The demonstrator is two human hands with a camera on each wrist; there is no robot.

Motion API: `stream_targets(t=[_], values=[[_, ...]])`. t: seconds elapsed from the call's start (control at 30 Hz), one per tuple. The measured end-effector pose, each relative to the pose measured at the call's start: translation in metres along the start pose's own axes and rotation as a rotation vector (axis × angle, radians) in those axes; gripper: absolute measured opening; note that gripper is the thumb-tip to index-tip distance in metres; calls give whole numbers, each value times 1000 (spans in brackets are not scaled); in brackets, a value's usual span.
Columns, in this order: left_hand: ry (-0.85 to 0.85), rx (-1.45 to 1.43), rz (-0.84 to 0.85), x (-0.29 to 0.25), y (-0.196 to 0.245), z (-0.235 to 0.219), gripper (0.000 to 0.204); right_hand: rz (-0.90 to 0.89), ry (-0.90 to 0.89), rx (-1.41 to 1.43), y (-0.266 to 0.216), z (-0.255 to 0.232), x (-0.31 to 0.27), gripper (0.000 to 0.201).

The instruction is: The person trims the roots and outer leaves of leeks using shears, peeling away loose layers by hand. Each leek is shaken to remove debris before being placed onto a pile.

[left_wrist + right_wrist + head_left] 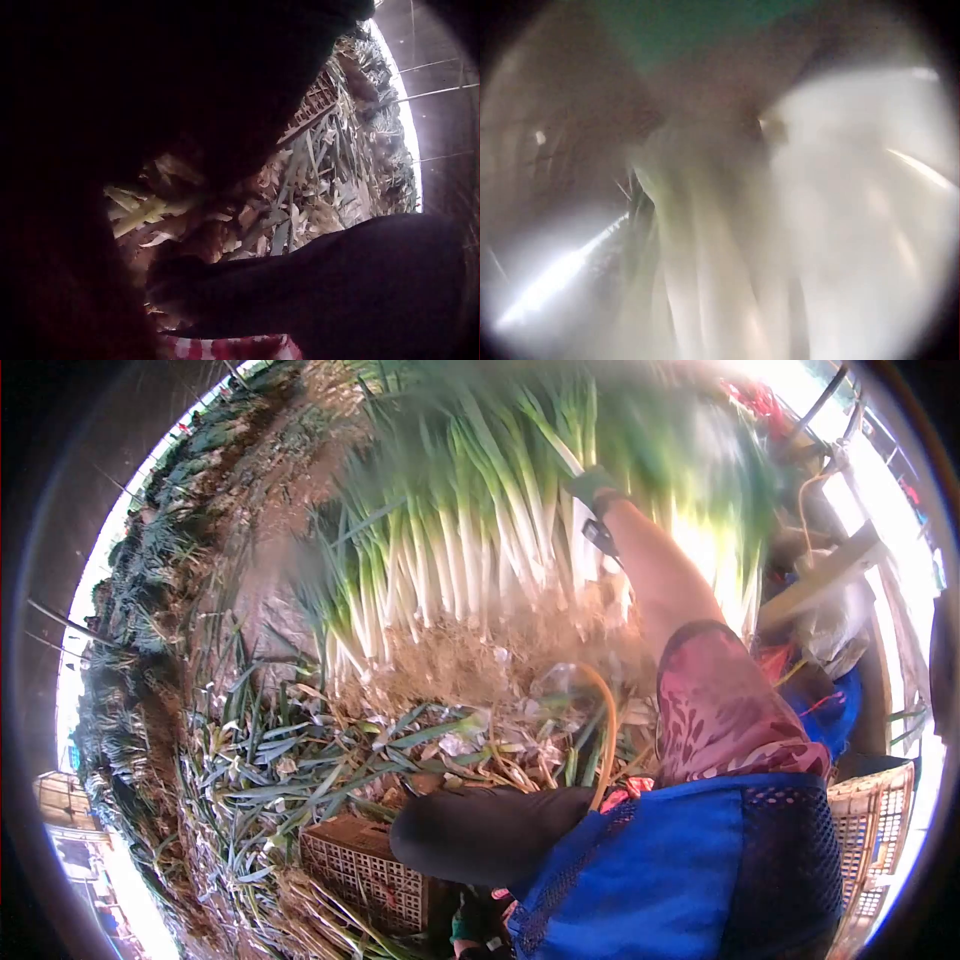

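In the head view my right hand (595, 485), in a green glove with a dark band at the wrist, reaches into a wide row of long green onions (460, 550). It grips white-and-green stalks there. The right wrist view is blurred but shows pale green onion stalks (697, 262) running out from under the gloved hand. My left hand (468, 922), also green-gloved, is low at the bottom edge beside the crate, mostly hidden by the leg and clothing. The left wrist view is mostly dark, and whether this hand holds anything I cannot tell.
Loose leaves and peelings (290, 760) cover the ground before the knee (490, 835). A brown plastic crate (365, 865) stands beside it. More onions (130, 660) are heaped along the left. At right are a wicker-like basket (870, 810) and a wooden beam (820, 575).
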State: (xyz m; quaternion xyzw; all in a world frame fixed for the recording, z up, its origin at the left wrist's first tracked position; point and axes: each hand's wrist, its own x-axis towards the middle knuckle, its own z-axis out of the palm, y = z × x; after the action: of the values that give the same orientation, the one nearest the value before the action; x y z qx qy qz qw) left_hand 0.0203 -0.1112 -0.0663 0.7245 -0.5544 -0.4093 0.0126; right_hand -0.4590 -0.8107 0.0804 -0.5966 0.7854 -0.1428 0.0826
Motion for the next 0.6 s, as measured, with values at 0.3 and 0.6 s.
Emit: stream_targets(t=[0.3,0.6], values=[[33,547,483,-17,-7,30,51,-115,-318,224,-26,-58,-74,63],[-224,236,113,-11,-10,61,31,150,-773,727,95,-40,-284,56]])
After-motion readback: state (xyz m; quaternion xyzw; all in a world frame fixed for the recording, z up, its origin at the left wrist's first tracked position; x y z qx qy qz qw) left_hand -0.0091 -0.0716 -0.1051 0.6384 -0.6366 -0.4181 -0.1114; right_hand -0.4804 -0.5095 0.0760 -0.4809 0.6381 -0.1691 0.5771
